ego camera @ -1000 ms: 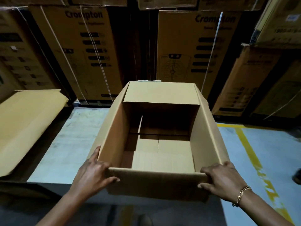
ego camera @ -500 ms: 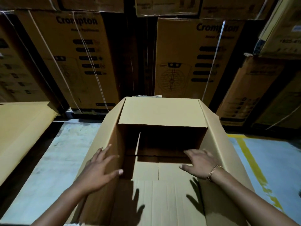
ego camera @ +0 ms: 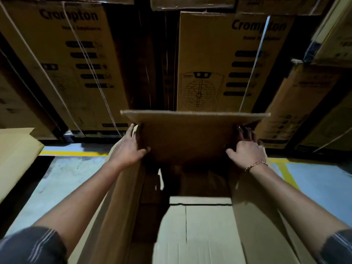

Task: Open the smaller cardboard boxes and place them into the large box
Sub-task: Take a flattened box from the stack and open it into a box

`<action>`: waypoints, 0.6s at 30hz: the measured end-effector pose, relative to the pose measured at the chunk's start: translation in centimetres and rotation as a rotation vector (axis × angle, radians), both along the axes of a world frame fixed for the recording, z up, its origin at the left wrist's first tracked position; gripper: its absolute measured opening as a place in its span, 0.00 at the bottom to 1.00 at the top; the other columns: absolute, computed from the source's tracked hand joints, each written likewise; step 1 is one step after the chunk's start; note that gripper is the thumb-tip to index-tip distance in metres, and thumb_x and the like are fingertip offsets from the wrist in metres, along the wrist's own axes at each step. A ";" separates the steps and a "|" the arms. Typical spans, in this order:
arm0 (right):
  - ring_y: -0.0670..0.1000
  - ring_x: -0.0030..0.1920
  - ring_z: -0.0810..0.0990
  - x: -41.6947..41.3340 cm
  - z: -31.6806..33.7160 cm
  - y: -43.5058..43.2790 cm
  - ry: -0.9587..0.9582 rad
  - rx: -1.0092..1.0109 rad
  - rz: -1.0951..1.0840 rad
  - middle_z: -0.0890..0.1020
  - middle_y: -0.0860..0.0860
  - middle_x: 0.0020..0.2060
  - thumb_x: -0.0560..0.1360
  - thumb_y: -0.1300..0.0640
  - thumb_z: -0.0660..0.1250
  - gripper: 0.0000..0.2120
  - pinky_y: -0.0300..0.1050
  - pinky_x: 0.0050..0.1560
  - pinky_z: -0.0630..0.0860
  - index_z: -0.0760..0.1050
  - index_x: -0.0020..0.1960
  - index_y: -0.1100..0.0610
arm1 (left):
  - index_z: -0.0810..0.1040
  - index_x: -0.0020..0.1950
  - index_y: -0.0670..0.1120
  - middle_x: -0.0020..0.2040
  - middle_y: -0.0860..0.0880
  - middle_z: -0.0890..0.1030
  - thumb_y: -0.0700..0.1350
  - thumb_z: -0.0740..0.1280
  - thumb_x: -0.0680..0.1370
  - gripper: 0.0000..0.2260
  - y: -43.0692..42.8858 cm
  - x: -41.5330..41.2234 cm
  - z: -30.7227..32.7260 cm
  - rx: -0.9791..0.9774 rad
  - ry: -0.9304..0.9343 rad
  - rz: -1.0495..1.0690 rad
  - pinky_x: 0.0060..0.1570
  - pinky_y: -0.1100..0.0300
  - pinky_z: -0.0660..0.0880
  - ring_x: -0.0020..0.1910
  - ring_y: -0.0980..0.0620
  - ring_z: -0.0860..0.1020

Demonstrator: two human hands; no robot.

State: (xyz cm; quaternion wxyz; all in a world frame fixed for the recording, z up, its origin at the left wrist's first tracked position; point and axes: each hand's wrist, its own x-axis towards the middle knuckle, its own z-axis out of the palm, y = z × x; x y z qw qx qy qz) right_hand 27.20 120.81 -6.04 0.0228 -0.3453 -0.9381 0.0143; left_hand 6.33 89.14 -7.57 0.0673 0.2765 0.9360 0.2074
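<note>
Plain brown corrugated cardboard box (ego camera: 122, 216): open-topped, its length running away from the wearer over the grey-blue painted floor (ego camera: 62, 183). Its far end lies toward the yellow floor line (ego camera: 74, 153) and the stacked printed cartons (ego camera: 224, 63). Whether it is a smaller box or the large one cannot be told, and no second open box shows.

Part: far flap (ego camera: 190, 138). It is raised, underside toward the wearer, free edge uppermost. Half a second ago it lay folded inward over the opening, top face showing.

Grip, left hand (ego camera: 131, 147): clasps the flap's left corner, thumb on the inner face, fingers round the outside. A second ago it held the box's near left corner, then lay flat on the left wall.

Grip, right hand (ego camera: 247, 149), gold chain bracelet (ego camera: 256, 164) at the wrist: clasps the flap's right corner, fingers curled round the edge. It has travelled from the near right corner by way of the interior.

Part: bottom flaps (ego camera: 200, 235). They are closed, seam visible, with nothing seen lying on them.

Adjacent: flattened tan cardboard sheet (ego camera: 15, 155) at the floor's left edge.

Assessment: both hands have left the near end for the last inward-folded flap, so opening is probably near its finish. Placing in the large box is not yet begun.
</note>
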 end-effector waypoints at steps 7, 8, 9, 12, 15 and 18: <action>0.59 0.78 0.57 -4.9 -1.6 6.8 0.019 -0.077 0.092 0.52 0.49 0.81 0.77 0.40 0.65 0.37 0.63 0.70 0.65 0.52 0.80 0.45 | 0.46 0.82 0.60 0.82 0.43 0.57 0.63 0.65 0.78 0.39 4.6 -5.6 -0.1 -0.200 0.067 0.080 0.68 0.36 0.68 0.77 0.37 0.61; 0.60 0.77 0.59 -5.5 -1.9 7.7 -0.021 -0.114 0.103 0.52 0.49 0.81 0.77 0.41 0.65 0.36 0.63 0.70 0.67 0.53 0.80 0.45 | 0.47 0.82 0.60 0.80 0.44 0.61 0.63 0.64 0.79 0.38 4.7 -6.0 -0.4 -0.236 0.075 0.080 0.66 0.36 0.68 0.76 0.38 0.60; 0.61 0.76 0.61 -6.0 -2.2 8.2 -0.051 -0.147 0.115 0.54 0.49 0.80 0.78 0.41 0.65 0.35 0.63 0.69 0.68 0.54 0.80 0.46 | 0.50 0.82 0.60 0.78 0.44 0.63 0.64 0.63 0.79 0.35 4.8 -6.4 -0.8 -0.261 0.079 0.078 0.65 0.36 0.67 0.76 0.38 0.60; 0.61 0.71 0.67 -6.9 -3.4 9.3 -0.054 -0.171 0.115 0.64 0.53 0.75 0.78 0.42 0.64 0.32 0.60 0.67 0.72 0.58 0.78 0.47 | 0.62 0.78 0.59 0.75 0.44 0.65 0.64 0.63 0.79 0.28 5.0 -7.1 -2.0 -0.231 0.083 0.101 0.64 0.35 0.67 0.74 0.39 0.60; 0.61 0.66 0.73 -7.4 -4.3 9.9 -0.018 -0.198 0.092 0.69 0.55 0.68 0.79 0.40 0.62 0.28 0.58 0.63 0.74 0.61 0.75 0.49 | 0.67 0.73 0.56 0.73 0.43 0.66 0.63 0.61 0.80 0.24 5.3 -7.9 -2.7 -0.178 0.032 0.117 0.61 0.34 0.68 0.72 0.38 0.62; 0.59 0.61 0.77 -7.7 -4.8 10.1 -0.006 -0.172 0.086 0.71 0.54 0.66 0.81 0.41 0.60 0.22 0.56 0.56 0.78 0.64 0.72 0.48 | 0.68 0.71 0.54 0.71 0.41 0.66 0.62 0.59 0.82 0.21 5.3 -8.5 -3.4 -0.138 0.001 0.123 0.60 0.33 0.71 0.70 0.37 0.64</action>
